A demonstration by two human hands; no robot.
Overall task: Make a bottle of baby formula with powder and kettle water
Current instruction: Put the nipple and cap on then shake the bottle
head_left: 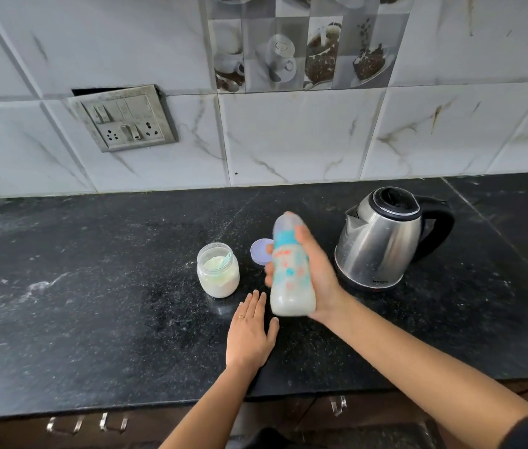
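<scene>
Baby bottle [292, 270] held off the surface [94, 303] in the right hand [316, 280], between the powder jar [218, 270] and the electric kettle [377, 238]; body tilted slightly, teat end up and away from the camera, outline blurred. Milky white liquid sits in the lower part, so powder and water look to be already in; judged step: shaking or swirling to mix. Right-hand fingers [269, 275] wrapped around the printed mid-body, thumb on the near side, a full closed grip that suits an agitated bottle. Teat and blue collar appear fitted, which would keep the contents in; seal tightness cannot be read. Left hand [249, 335] lies flat on the surface just below and left of the bottle, fingers extended and holding nothing, a ring on one; probably resting as a brace. Powder jar stands open, about half full, with a pale blue scoop [225, 259] left inside. Its lilac lid [261, 251] lies just behind the bottle, partly hidden. Kettle stands closed, handle turned right, spout toward the bottle. Powder specks scattered on the black surface. Risk: leakage if the collar is loose
</scene>
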